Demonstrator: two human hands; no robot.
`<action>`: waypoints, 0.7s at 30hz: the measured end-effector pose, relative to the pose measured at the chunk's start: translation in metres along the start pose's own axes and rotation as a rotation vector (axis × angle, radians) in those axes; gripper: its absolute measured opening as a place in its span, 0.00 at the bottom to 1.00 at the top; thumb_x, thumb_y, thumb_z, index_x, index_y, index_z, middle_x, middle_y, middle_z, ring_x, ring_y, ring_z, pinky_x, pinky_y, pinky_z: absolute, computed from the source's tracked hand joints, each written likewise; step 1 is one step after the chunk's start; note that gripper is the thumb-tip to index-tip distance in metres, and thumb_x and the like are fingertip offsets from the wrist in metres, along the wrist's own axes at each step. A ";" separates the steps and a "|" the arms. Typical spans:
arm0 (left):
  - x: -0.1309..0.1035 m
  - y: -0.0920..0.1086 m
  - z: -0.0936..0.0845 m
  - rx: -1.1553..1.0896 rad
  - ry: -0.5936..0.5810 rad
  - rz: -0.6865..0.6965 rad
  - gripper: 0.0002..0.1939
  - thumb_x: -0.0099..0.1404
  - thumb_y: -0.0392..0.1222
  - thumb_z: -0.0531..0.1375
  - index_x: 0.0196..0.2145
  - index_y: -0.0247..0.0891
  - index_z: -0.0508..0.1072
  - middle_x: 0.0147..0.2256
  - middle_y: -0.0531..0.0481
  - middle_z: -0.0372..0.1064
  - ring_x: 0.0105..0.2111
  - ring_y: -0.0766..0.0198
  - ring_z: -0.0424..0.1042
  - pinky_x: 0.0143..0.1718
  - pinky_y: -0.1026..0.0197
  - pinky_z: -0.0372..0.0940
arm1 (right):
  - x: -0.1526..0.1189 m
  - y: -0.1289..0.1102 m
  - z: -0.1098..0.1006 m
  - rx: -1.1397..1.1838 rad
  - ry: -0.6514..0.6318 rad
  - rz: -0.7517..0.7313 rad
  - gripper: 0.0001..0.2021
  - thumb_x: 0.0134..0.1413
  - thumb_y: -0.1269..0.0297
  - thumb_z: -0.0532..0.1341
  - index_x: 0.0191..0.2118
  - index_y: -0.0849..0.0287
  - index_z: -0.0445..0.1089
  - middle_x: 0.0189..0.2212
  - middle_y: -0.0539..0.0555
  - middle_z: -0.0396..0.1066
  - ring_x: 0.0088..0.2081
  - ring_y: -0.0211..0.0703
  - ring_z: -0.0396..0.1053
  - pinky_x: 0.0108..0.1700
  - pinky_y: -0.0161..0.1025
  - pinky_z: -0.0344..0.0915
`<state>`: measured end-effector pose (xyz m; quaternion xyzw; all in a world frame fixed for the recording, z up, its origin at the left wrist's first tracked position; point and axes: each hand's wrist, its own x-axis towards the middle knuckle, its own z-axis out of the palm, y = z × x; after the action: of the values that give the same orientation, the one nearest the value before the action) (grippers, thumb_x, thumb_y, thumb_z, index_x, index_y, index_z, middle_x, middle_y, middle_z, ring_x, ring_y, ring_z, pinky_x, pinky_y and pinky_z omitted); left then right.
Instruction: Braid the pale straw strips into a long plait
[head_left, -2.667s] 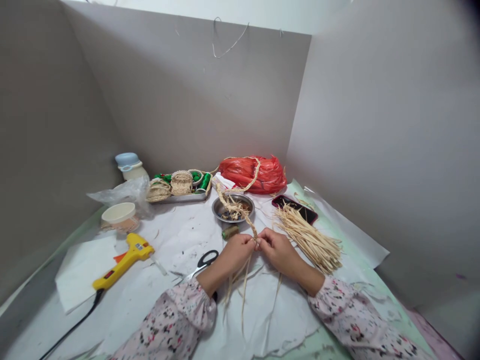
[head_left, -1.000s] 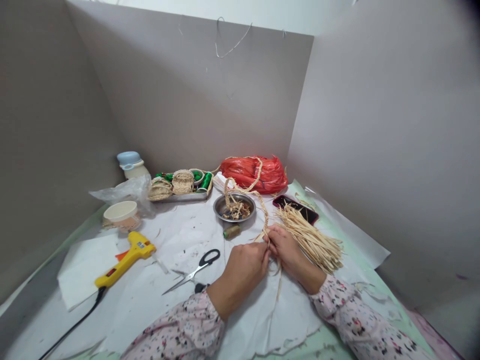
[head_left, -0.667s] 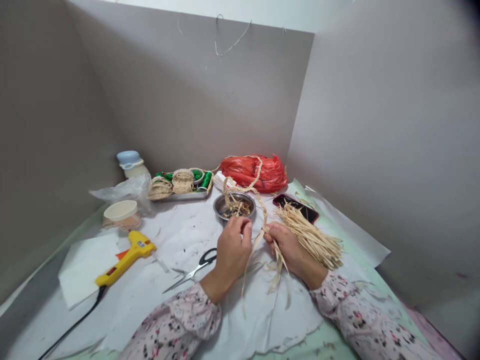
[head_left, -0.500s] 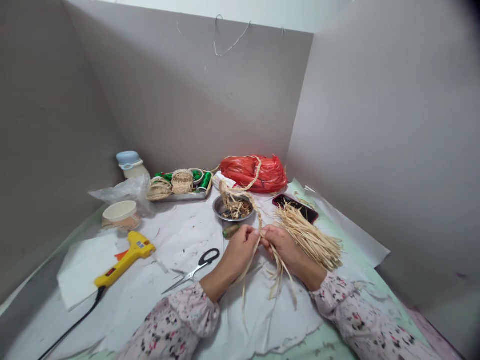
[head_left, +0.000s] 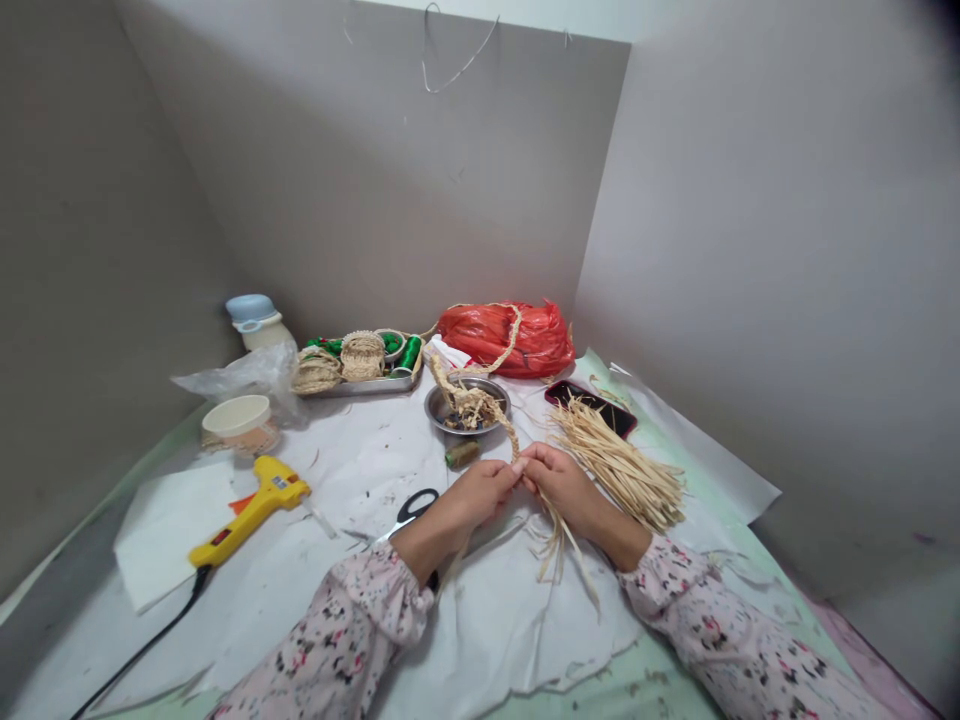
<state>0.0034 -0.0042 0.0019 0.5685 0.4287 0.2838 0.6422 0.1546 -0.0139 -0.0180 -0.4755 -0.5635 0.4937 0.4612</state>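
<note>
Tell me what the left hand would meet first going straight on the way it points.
Most likely the right hand, directly ahead of the left hand at the braid. The two look close to touching, but one view leaves any gap unclear.

The braid (head_left: 511,432) is pale straw, the glue gun (head_left: 247,520) yellow, the sleeves (head_left: 330,630) floral pink, the spool (head_left: 463,455) perhaps olive.

Yellow glue gun (head_left: 251,512) left, beside white sheet (head_left: 154,540). Cream tub (head_left: 253,438) behind it, then crumpled clear bag (head_left: 266,372), blue-capped bottle (head_left: 255,322). Metal tray (head_left: 367,387) holds green spool (head_left: 407,355). Red plastic bag (head_left: 480,335) at back; dark phone (head_left: 610,413) right. Wire (head_left: 462,72) on gray partition (head_left: 450,220).
</note>
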 end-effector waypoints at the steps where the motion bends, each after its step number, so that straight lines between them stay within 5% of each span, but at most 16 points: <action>1: 0.000 0.001 0.000 -0.023 -0.040 -0.027 0.23 0.56 0.61 0.59 0.26 0.35 0.66 0.18 0.63 0.46 0.16 0.75 0.42 0.18 0.66 0.36 | 0.001 0.001 0.000 0.004 -0.007 -0.006 0.05 0.49 0.64 0.57 0.28 0.58 0.64 0.19 0.45 0.61 0.21 0.34 0.55 0.24 0.32 0.51; 8: 0.003 -0.005 -0.005 -0.170 -0.136 -0.053 0.20 0.55 0.58 0.61 0.27 0.35 0.66 0.18 0.63 0.44 0.16 0.76 0.38 0.18 0.66 0.33 | 0.002 0.004 -0.001 0.005 -0.036 -0.009 0.07 0.51 0.62 0.57 0.26 0.59 0.64 0.19 0.45 0.62 0.21 0.33 0.56 0.25 0.32 0.52; 13: 0.003 -0.008 -0.003 -0.239 -0.161 -0.029 0.16 0.57 0.51 0.60 0.28 0.33 0.67 0.20 0.59 0.52 0.16 0.76 0.47 0.17 0.67 0.38 | -0.001 0.001 0.001 0.004 -0.032 -0.001 0.05 0.49 0.63 0.57 0.28 0.59 0.65 0.19 0.44 0.63 0.21 0.33 0.56 0.25 0.32 0.52; 21: 0.002 -0.005 0.000 -0.209 -0.012 -0.024 0.14 0.55 0.49 0.59 0.24 0.35 0.65 0.17 0.63 0.43 0.14 0.77 0.38 0.17 0.67 0.32 | 0.000 0.002 0.002 -0.021 -0.023 -0.050 0.07 0.52 0.61 0.57 0.29 0.58 0.67 0.22 0.46 0.68 0.25 0.35 0.63 0.29 0.33 0.58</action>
<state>0.0041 -0.0035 -0.0030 0.4949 0.4001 0.3158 0.7038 0.1529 -0.0143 -0.0199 -0.4606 -0.5856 0.4814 0.4617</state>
